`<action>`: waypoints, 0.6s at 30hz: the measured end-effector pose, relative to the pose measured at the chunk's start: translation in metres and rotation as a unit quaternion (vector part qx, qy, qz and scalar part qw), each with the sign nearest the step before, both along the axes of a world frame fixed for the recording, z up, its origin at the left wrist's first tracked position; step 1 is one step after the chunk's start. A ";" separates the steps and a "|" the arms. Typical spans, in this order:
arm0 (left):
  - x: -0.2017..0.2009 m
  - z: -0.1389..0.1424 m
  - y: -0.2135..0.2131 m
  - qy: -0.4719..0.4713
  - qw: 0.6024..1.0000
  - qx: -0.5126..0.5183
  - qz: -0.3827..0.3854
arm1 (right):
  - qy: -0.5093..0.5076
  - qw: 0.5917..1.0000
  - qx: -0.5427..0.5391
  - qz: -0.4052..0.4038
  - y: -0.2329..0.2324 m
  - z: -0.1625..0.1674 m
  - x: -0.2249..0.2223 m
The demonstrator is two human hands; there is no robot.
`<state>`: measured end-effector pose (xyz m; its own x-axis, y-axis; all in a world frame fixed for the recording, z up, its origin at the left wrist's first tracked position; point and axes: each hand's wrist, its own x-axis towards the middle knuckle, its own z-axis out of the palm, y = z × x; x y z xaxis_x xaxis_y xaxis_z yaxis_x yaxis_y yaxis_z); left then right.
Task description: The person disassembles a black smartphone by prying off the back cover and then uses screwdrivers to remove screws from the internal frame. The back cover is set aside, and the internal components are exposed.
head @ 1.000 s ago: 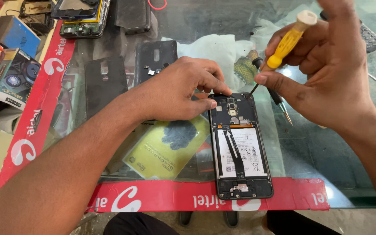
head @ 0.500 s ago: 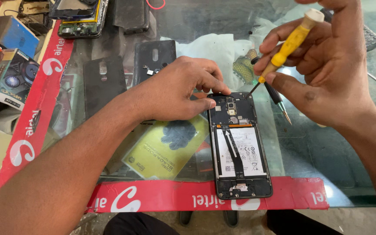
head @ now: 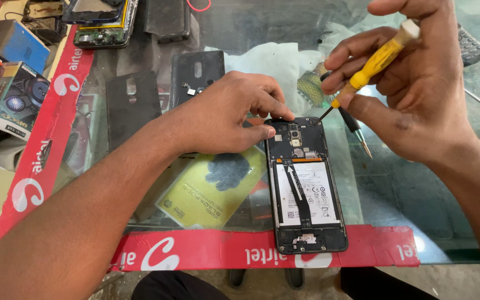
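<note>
Opened phone (head: 305,186) lies back-up at 6 o'clock on the glass table (head: 418,222), its lower end over the red tape strip (head: 223,253). Your left hand (head: 229,114) presses down on the top-left corner at 9 o'clock of the camera area, fingers curled, pinning the frame rather than gripping it. Your right hand (head: 418,83) is closed around the yellow-handled screwdriver (head: 370,66), tip just off the phone's top-right corner at 1 o'clock.

Keep the left hand's pressure flat so the body doesn't skate on glass. Seat the tip squarely before turning; a tilted driver probably strips small screws.

Surface: glass over papers, cluttered. Black back covers (head: 165,91) at 10 o'clock, a second driver (head: 356,128) at 2, boxes (head: 15,72) far left.
</note>
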<state>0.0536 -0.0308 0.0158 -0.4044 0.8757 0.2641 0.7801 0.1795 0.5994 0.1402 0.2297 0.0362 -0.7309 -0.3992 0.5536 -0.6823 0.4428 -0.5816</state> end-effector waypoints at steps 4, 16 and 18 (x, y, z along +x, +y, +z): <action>0.000 0.001 0.000 0.013 1.000 0.001 0.000 | 0.061 0.990 0.078 -0.098 0.002 -0.005 -0.002; 0.000 0.001 -0.001 0.000 1.000 0.000 0.002 | 0.054 0.996 0.052 -0.045 -0.002 -0.001 -0.001; 0.000 0.000 0.000 -0.008 1.000 0.009 -0.002 | 0.049 0.991 0.078 -0.094 -0.004 0.000 0.000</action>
